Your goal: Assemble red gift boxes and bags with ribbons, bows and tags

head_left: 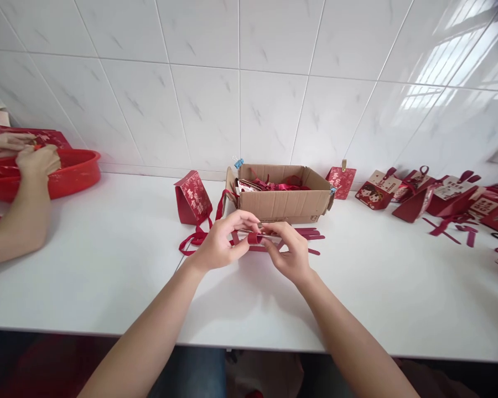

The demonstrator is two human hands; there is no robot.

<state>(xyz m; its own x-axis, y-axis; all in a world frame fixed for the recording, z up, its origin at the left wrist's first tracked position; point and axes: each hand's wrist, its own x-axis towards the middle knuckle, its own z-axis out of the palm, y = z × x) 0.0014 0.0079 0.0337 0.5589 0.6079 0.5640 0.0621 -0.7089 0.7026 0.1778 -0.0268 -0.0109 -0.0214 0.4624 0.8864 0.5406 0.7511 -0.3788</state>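
Note:
In the middle of the head view, my left hand (222, 243) and my right hand (291, 253) meet above the table, in front of the cardboard box. A short piece of red ribbon (254, 238), curved over into a loop, is pinched between the fingertips of both hands. What exactly lies behind my fingers is hidden. Flat red strips (313, 233) lie on the table just beyond my right hand. Left of my left hand, a longer red ribbon (187, 243) trails in loose loops near a standing red gift box (193, 198).
The open cardboard box (280, 204) holds red ribbons and printed pieces. Several gift boxes (377, 189) stand to the right, beside loose ribbon bits. At the left, another person's hands (37, 160) work over a red basin (77, 172). A tiled wall (207, 110) closes off the back.

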